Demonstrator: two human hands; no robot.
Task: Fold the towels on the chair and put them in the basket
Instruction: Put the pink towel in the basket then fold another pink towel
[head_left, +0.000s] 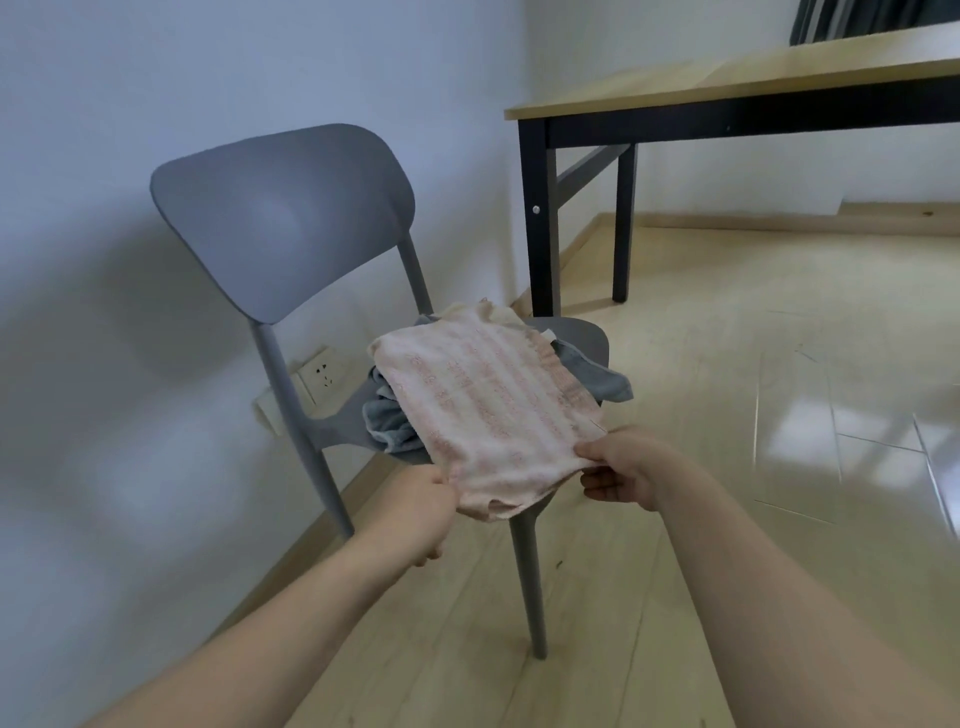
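Observation:
A pale pink patterned towel (488, 400) lies spread flat over the seat of a grey plastic chair (280, 218). My left hand (421, 512) pinches its near left corner and my right hand (623, 467) pinches its near right corner. Under the pink towel a crumpled grey-blue towel (387, 421) sticks out at the left and at the right side of the seat. A cream towel edge (506, 313) shows at the back. No basket is in view.
A wooden table (727, 93) with black legs stands behind the chair to the right. A white wall with a power socket (324, 371) is on the left. Light wood floor (727, 364) spreads to the right, and a dark curtain (872, 18) hangs at top right.

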